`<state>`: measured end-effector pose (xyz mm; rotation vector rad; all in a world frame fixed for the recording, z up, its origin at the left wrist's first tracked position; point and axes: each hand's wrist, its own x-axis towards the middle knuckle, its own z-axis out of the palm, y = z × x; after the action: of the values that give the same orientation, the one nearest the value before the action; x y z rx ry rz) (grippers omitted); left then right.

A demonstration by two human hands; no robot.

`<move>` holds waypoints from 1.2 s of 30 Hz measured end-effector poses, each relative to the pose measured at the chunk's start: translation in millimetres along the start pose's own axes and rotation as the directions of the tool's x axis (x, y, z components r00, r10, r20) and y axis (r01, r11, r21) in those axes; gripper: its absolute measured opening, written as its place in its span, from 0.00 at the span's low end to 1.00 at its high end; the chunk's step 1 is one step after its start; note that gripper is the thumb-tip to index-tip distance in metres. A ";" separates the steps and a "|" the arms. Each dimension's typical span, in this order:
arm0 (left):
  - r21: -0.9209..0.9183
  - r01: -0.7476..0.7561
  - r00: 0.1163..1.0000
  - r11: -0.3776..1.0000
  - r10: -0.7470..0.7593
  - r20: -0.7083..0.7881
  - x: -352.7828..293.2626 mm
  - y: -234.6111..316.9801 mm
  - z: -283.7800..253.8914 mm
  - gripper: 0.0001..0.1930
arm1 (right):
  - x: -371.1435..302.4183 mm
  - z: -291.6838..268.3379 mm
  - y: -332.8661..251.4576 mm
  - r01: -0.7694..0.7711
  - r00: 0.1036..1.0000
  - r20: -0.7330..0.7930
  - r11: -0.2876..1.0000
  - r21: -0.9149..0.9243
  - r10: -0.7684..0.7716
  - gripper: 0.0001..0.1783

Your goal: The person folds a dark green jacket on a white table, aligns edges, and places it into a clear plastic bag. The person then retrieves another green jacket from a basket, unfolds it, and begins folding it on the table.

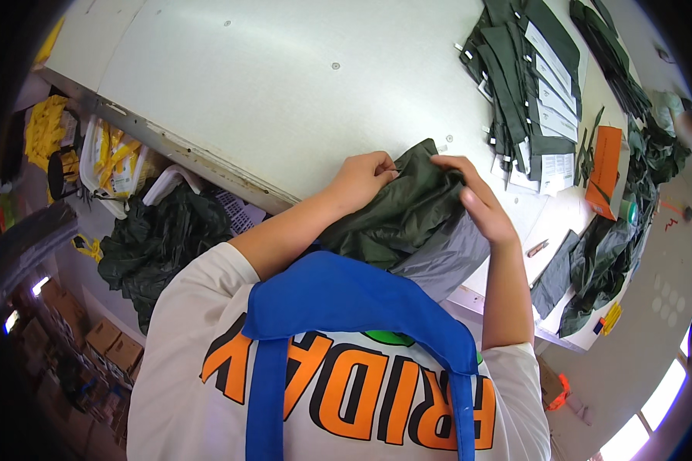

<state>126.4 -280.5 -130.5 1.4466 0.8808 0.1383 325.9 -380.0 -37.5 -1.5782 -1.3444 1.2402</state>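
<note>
A dark green thin, shiny fabric piece [404, 203] lies bunched at the table's near edge, in front of my chest. Its grey underside [450, 257] shows on the right and hangs toward my body. My left hand [361, 180] is closed in a pinch at the fabric's upper left edge; its fingertips are partly hidden. On the other side, my right hand [483, 201] has its fingers curled over the fabric's upper right edge, the thumb bent close below them.
Stacked dark green folded pieces with white labels [553, 100] lie at the back right. An orange box [606, 173], a small knife-like tool [538, 248] and loose green fabric [600, 265] are on the right. Left below the table edge are a white bin [92, 157] and dark fabric [169, 238].
</note>
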 end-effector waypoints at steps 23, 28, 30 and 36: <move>0.087 -0.401 0.888 0.912 0.410 -0.210 -2.7 29.6 25.6 0.05 | 6.4 38.5 -4.9 -0.202 0.960 -0.279 0.714 -0.671 0.009 0.13; -0.011 -0.310 0.943 0.951 0.306 -0.133 0.6 34.4 11.4 0.06 | 4.5 46.7 6.0 -0.231 0.892 -0.452 0.826 -0.515 -0.032 0.16; -0.025 -0.291 0.950 0.956 0.286 -0.128 1.3 34.8 9.7 0.06 | 5.6 50.8 -1.7 -0.313 0.852 -0.520 0.855 -0.413 0.061 0.16; 0.096 -0.310 0.938 0.946 0.321 -0.130 4.4 33.4 8.9 0.04 | 8.5 53.7 10.7 -0.263 0.828 -0.561 0.871 -0.414 -0.017 0.17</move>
<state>148.6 -279.2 -103.8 1.6578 0.7699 0.4603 277.7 -377.4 -64.7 -2.1900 -1.2137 0.4398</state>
